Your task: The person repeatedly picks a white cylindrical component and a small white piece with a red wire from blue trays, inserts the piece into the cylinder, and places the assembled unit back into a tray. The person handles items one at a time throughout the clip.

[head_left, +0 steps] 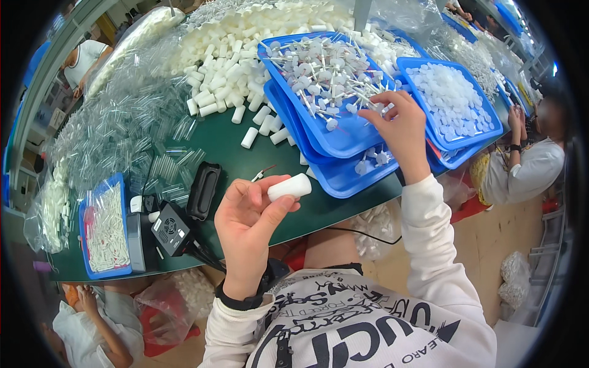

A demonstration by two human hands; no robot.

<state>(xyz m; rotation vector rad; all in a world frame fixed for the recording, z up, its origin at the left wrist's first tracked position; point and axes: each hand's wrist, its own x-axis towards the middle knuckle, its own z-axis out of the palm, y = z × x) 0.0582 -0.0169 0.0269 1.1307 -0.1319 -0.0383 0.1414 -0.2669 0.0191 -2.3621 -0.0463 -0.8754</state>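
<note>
Across the green tabletop is a big heap of white cylinders. A blue tray, stacked on other blue trays, is full of thin white sticks with round ends. The right hand reaches over it with bent fingers; I cannot tell if it grips a stick. The left hand, half closed, pinches one short white cylinder above the tabletop, left of the tray.
</note>
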